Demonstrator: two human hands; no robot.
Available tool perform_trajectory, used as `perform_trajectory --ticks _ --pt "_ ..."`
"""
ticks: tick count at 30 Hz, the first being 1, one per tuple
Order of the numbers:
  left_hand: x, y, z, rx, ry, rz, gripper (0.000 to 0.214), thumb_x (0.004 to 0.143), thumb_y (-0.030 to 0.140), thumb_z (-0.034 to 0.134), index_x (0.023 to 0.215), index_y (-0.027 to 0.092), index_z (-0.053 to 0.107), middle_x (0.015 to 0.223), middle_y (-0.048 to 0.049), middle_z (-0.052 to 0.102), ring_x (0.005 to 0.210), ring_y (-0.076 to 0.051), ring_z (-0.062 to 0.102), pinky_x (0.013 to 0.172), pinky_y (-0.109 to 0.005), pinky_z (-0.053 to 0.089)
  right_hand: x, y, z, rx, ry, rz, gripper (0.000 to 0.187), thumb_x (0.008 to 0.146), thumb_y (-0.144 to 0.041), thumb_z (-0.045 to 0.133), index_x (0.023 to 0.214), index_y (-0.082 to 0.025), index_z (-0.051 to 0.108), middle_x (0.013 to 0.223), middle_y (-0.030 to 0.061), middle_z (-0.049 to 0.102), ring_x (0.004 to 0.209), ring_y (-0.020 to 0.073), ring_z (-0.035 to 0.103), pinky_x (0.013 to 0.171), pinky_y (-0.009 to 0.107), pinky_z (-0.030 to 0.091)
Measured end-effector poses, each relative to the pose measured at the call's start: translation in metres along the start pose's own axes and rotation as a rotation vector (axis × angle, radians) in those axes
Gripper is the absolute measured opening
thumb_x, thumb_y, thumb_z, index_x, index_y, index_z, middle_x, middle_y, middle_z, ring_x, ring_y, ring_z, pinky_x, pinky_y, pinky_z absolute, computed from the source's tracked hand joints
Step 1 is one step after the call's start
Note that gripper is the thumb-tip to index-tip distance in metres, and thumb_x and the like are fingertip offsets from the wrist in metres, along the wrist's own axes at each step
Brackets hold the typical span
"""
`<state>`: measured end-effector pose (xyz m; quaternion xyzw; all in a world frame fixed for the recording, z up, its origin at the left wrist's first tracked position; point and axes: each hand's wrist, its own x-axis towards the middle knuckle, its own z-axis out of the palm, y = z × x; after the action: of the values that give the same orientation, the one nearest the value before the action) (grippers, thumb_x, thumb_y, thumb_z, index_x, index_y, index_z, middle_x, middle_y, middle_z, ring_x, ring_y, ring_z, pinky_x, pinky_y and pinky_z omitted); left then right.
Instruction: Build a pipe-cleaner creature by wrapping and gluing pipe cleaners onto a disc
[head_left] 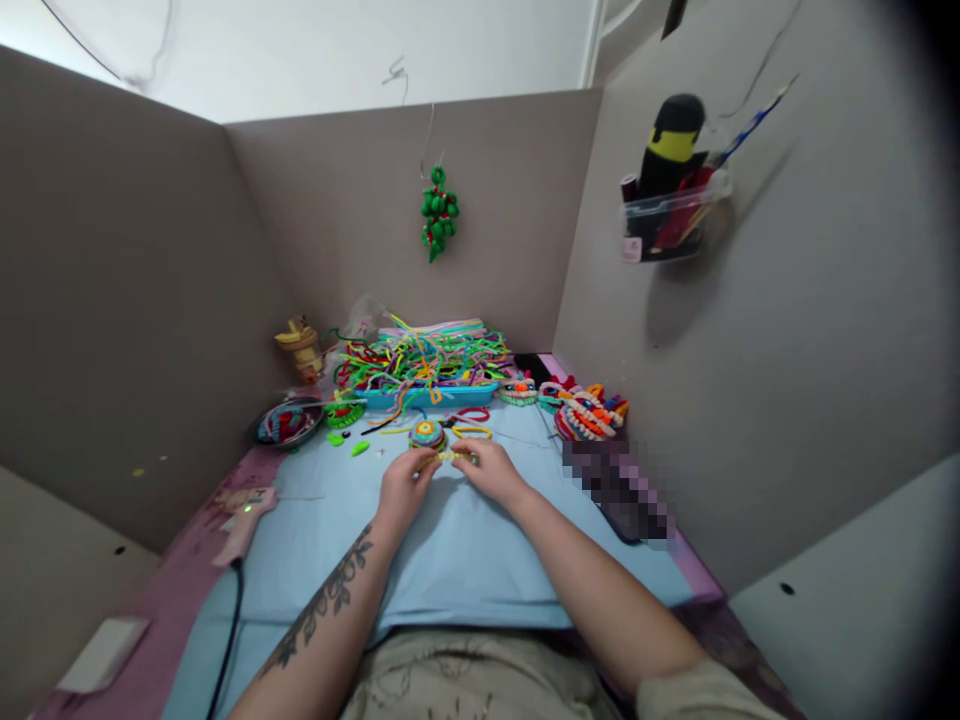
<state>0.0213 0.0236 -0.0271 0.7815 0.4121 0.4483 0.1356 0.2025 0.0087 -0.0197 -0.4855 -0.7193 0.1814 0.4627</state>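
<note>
Between my two hands a short yellow pipe cleaner is stretched sideways, just above the blue cloth. My left hand pinches its left end, and the fingertips of my right hand close on its right end. Right behind my left fingers sits a round, multicoloured coiled pipe-cleaner piece with a yellow-and-orange top. Yellow and red bent pipe cleaners lie just beyond my right hand. Small green leaf-shaped bits are on the cloth to the left.
A blue tray heaped with loose pipe cleaners stands at the back. On the left are a metal bowl and a pink glue gun with a black cord. Finished colourful pieces and a pixelated dark object lie right. Grey partitions enclose the table.
</note>
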Motion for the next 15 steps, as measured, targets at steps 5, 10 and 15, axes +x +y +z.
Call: perform_trajectory --ticks 5,10,15 --pt "-0.0006 0.0035 0.0012 0.007 -0.033 0.026 0.018 0.081 0.031 0.056 0.093 0.019 0.063 0.091 -0.0068 0.068 0.086 -0.018 0.063 0.079 -0.031 0.049 -0.0002 -0.0022 0.0023 -0.004 -0.003 -0.055 0.010 0.076 -0.016 0.060 0.082 -0.020 0.067 0.080 0.0023 0.067 0.080 0.0170 0.059 0.075 0.029 0.043" --pt "-0.0012 0.0070 0.0017 -0.058 -0.057 -0.041 0.018 0.081 0.032 0.055 0.089 0.019 0.064 0.087 -0.0055 0.069 0.081 -0.017 0.064 0.076 -0.029 0.050 -0.0021 -0.0052 0.0043 -0.046 -0.017 -0.136 0.009 0.079 -0.018 0.060 0.084 -0.021 0.067 0.082 0.0024 0.067 0.081 0.0167 0.058 0.078 0.030 0.042" --pt "-0.0005 0.0101 0.0026 -0.148 -0.106 -0.147 0.018 0.079 0.032 0.057 0.086 0.017 0.065 0.082 -0.0041 0.070 0.075 -0.017 0.064 0.071 -0.027 0.050 -0.0047 -0.0064 0.0047 -0.194 0.014 -0.200 0.006 0.081 -0.021 0.059 0.083 -0.022 0.065 0.082 0.0036 0.066 0.085 0.0191 0.056 0.081 0.033 0.039"
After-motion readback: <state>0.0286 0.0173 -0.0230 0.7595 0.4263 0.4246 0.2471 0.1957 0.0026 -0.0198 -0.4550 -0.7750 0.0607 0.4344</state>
